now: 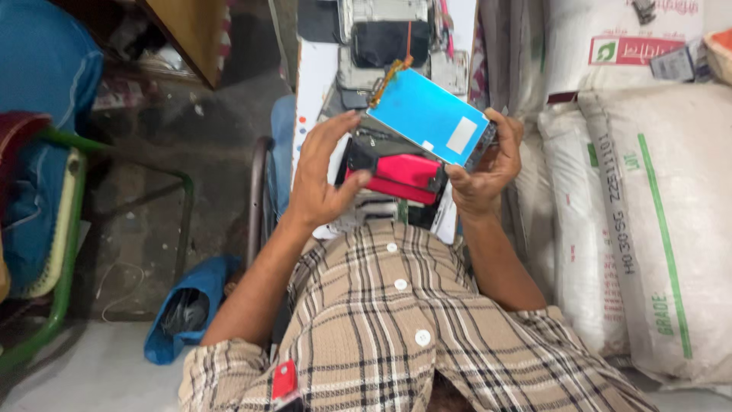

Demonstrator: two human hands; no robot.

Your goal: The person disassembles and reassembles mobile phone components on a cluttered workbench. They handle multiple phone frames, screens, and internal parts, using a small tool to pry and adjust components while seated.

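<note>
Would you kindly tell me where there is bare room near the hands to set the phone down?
The white board is crowded: opened phones cover it above the left hand and right hand, which hold the red-backed phone under its blue screen panel. Only the board's narrow left strip is bare. The concrete floor between the green chair and the board is free; sacks fill the right.

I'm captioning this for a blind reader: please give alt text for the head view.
Both hands, left hand and right hand, hold an opened phone with a red battery, its blue-backed screen panel lifted. Below is a checked shirt; white sacks are stacked alongside.
</note>
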